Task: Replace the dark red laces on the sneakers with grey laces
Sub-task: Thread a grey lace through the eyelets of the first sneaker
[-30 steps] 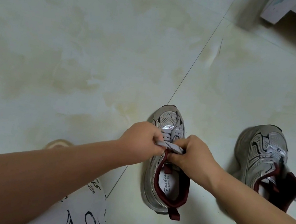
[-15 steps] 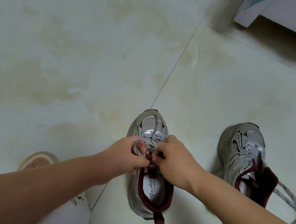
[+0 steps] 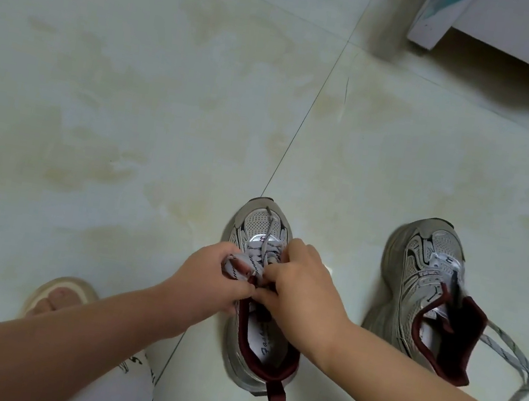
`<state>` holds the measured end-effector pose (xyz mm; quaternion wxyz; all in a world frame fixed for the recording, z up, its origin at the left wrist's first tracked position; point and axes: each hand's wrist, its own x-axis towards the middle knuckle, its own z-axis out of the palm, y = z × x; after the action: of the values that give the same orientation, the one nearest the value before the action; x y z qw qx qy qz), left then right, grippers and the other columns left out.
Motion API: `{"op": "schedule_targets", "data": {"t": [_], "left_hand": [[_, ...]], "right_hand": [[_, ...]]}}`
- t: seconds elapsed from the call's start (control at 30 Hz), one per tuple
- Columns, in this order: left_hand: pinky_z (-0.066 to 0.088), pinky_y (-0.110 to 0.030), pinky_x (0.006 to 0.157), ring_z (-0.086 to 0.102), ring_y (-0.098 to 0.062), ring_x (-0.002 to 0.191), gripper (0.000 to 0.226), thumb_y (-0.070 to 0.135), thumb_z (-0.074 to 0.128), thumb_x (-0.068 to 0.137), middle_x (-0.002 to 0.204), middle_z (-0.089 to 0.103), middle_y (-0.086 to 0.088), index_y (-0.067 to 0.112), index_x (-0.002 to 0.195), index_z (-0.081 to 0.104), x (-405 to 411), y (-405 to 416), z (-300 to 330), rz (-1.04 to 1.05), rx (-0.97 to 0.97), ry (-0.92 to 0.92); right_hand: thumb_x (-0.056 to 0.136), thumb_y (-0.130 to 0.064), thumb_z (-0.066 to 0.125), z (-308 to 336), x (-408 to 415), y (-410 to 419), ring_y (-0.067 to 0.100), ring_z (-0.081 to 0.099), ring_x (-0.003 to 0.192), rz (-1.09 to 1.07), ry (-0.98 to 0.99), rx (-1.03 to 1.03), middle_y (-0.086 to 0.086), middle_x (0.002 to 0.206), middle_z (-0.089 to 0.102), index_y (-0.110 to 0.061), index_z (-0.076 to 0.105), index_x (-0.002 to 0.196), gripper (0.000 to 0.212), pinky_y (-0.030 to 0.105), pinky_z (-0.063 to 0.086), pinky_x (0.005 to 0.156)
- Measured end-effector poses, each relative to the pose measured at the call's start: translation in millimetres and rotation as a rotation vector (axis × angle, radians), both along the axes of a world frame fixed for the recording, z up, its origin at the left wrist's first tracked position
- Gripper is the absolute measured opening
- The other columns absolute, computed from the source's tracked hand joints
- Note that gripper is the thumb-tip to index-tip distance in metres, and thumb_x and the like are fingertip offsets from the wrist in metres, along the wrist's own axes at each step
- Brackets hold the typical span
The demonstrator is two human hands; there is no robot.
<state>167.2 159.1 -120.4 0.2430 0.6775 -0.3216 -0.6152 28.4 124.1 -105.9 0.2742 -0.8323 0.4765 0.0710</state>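
A silver-grey sneaker (image 3: 261, 224) with a dark red lining stands on the floor, toe pointing away from me. A grey lace (image 3: 239, 264) is threaded across its upper eyelets, and one lace end lies over the toe. My left hand (image 3: 208, 281) pinches a loop of this lace at the tongue. My right hand (image 3: 302, 291) pinches the lace from the other side, fingertips touching the left hand. A second sneaker (image 3: 424, 277) stands to the right, its dark red tongue flipped open. Its loose grey lace (image 3: 514, 364) trails over the floor.
The floor is pale tile with a dark grout line (image 3: 307, 117) running up from the near sneaker. A white furniture leg (image 3: 430, 22) stands at the top right. My sandalled foot (image 3: 57, 295) is at the lower left, and patterned white trouser knees (image 3: 128, 397) are at the bottom.
Both hands have stayed on the near sneaker's lace, and the left hand now shows a lace loop. The view has swung, so the shoes sit further left and lower in frame.
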Motion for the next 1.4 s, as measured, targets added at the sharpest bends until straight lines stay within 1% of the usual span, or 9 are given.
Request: {"op": "schedule_targets", "data": {"t": [0.23,0.33,0.5,0.73,0.83,0.97,1.1,1.3,1.4], "left_hand": [[0.059,-0.035,0.062,0.063,-0.025,0.072,0.02,-0.007,0.056,0.078,0.08,0.06,-0.014,0.012,0.083,0.055,0,2,2,0.025,-0.001,-0.02],[0.057,-0.036,0.058,0.058,-0.019,0.063,0.023,-0.01,0.052,0.08,0.077,0.052,-0.005,0.013,0.082,0.051,1,5,1,0.035,-0.009,-0.005],[0.054,-0.047,0.06,0.052,-0.021,0.058,0.025,-0.008,0.051,0.079,0.068,0.05,-0.008,0.016,0.08,0.044,3,5,0,-0.034,-0.088,-0.067],[0.043,-0.029,0.053,0.04,-0.016,0.076,0.011,0.015,0.052,0.073,0.086,0.051,-0.002,0.013,0.075,0.062,-2,9,-1,-0.625,-0.869,-0.79],[0.04,-0.029,0.055,0.041,-0.021,0.076,0.021,0.016,0.064,0.064,0.081,0.054,-0.006,0.015,0.084,0.07,-5,-7,0,-0.663,-0.876,-0.945],[0.031,-0.028,0.057,0.047,-0.023,0.073,0.019,0.016,0.074,0.043,0.073,0.054,-0.003,0.018,0.057,0.061,-8,-22,4,-0.784,-0.798,-1.063],[0.023,-0.03,0.065,0.039,-0.02,0.077,0.003,0.017,0.054,0.055,0.074,0.052,-0.002,0.018,0.053,0.054,-9,-22,1,-0.786,-0.826,-0.999],[0.011,-0.02,0.081,0.022,0.002,0.093,0.025,0.047,0.036,0.07,0.095,0.037,0.017,0.027,0.058,0.045,-7,-25,16,-0.701,-0.554,-0.615],[0.03,-0.023,0.079,0.042,-0.002,0.089,0.035,0.054,0.045,0.072,0.087,0.051,0.011,0.025,0.055,0.049,6,-30,38,-0.579,-0.527,-0.359]], "right_hand": [[0.087,-0.018,0.058,10,-3,-13,0.018,0.044,0.096,-0.143,-0.134,0.198,-0.001,0.094,0.039,-0.02,0.057,0.069,0.019,0.025,0.038,0.083],[0.084,-0.001,0.054,45,-16,-37,0.013,0.054,0.081,-0.504,-0.504,0.572,0.001,0.08,0.059,-0.018,0.053,0.058,0.031,0.026,0.038,0.079],[0.072,-0.016,0.047,70,-36,-56,0.027,0.063,0.09,-0.787,-1.049,1.054,0.013,0.084,0.071,-0.012,0.05,0.05,0.023,0.039,0.047,0.096],[0.097,-0.016,0.039,55,-17,-61,0.023,0.062,0.075,-0.924,-0.997,0.93,0.008,0.067,0.067,-0.01,0.052,0.067,0.033,0.034,0.048,0.087],[0.097,-0.019,0.041,49,-8,-66,0.02,0.062,0.071,-0.958,-0.969,0.918,0.005,0.065,0.066,-0.01,0.056,0.07,0.032,0.029,0.048,0.079],[0.095,-0.024,0.048,42,-4,-68,0.018,0.06,0.067,-1.022,-0.947,0.896,0.004,0.063,0.064,-0.009,0.06,0.073,0.029,0.029,0.048,0.081],[0.09,-0.007,0.055,37,-7,-66,0.019,0.057,0.068,-1.058,-0.954,0.84,0.008,0.067,0.06,-0.005,0.06,0.077,0.015,0.03,0.05,0.083],[0.091,0.003,0.05,22,-21,-67,0.018,0.059,0.061,-1.132,-0.96,0.824,0.007,0.066,0.057,-0.009,0.055,0.092,0.013,0.031,0.051,0.076],[0.091,0.005,0.049,18,-28,-63,0.018,0.055,0.061,-1.081,-0.958,0.767,0.009,0.067,0.054,-0.005,0.057,0.087,0.013,0.027,0.053,0.074]]}}
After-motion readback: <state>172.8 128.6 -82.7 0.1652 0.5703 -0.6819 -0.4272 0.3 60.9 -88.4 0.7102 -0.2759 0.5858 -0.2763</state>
